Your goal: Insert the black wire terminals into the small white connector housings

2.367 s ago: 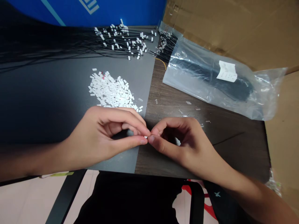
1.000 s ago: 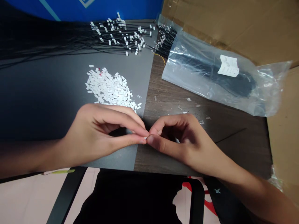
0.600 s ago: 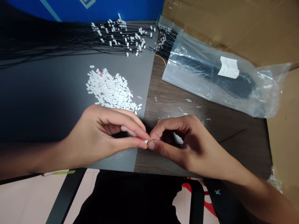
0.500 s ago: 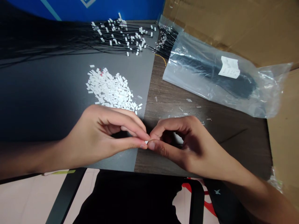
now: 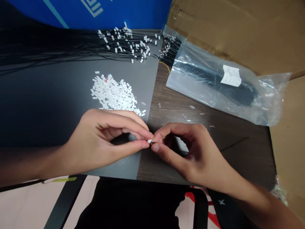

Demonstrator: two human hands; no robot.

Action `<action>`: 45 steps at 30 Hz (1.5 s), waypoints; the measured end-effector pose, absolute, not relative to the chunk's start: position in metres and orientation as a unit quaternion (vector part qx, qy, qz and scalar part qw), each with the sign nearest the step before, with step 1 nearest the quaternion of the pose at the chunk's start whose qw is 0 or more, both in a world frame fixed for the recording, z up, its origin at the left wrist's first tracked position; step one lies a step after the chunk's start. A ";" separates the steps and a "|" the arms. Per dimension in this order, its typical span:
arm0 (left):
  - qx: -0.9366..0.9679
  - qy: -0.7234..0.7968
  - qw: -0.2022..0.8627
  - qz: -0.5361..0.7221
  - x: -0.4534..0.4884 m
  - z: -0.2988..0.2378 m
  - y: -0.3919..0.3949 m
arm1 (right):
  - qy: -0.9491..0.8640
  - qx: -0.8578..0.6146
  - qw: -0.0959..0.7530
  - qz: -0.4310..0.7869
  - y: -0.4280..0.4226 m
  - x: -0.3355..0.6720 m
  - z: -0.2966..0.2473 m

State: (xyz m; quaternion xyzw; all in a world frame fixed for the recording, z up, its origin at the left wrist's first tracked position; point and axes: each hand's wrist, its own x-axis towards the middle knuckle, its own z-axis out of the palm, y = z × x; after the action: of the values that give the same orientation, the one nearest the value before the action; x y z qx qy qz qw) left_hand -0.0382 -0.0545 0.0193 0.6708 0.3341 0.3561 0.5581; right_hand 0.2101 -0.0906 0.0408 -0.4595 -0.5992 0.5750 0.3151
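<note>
More of the small white piece [image 5: 149, 141] shows between the fingertips of the left hand [image 5: 101, 136] than half a second ago — the thumb of the right hand [image 5: 202, 156] sits slightly farther back. More of the blue panel [image 5: 133, 12] is in view.

White piece [image 5: 149, 141], black cables [image 5: 81, 47]

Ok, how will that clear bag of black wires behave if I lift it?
The bag would likely sag, as its plastic looks thin and creased. The wires may slide out, since their tips poke from its open left end. Its shine suggests slipperiness.
</note>
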 end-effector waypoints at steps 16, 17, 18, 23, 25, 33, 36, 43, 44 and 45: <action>0.701 0.326 0.505 0.384 -0.036 0.018 -0.061 | -0.547 -0.448 0.307 0.637 -0.090 0.209 0.036; 0.701 0.326 0.504 0.384 -0.036 0.018 -0.061 | -0.551 -0.449 0.308 0.632 -0.090 0.209 0.037; 0.701 0.325 0.504 0.384 -0.036 0.017 -0.061 | -0.554 -0.450 0.309 0.628 -0.090 0.209 0.037; 0.704 0.313 0.513 0.378 -0.036 0.015 -0.058 | -0.569 -0.456 0.304 0.614 -0.092 0.210 0.039; 0.707 0.310 0.514 0.374 -0.035 0.015 -0.057 | -0.576 -0.455 0.297 0.610 -0.093 0.212 0.039; 0.713 0.315 0.516 0.356 -0.036 0.018 -0.054 | -0.598 -0.464 0.290 0.585 -0.091 0.211 0.037; 0.692 0.325 0.532 0.363 -0.036 0.016 -0.054 | -0.608 -0.479 0.303 0.556 -0.092 0.209 0.037; 0.641 0.325 0.584 0.378 -0.034 0.012 -0.050 | -0.668 -0.485 0.329 0.459 -0.099 0.208 0.037; 0.642 0.319 0.584 0.381 -0.034 0.012 -0.050 | -0.668 -0.482 0.330 0.461 -0.099 0.207 0.037; 0.642 0.312 0.585 0.385 -0.034 0.011 -0.050 | -0.669 -0.477 0.331 0.464 -0.099 0.207 0.037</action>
State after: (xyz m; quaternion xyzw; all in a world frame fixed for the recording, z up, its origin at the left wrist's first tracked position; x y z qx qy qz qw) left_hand -0.0338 -0.0499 0.0113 0.6424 0.3118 0.3848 0.5849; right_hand 0.2067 -0.0986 0.0368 -0.4773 -0.6689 0.4643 0.3306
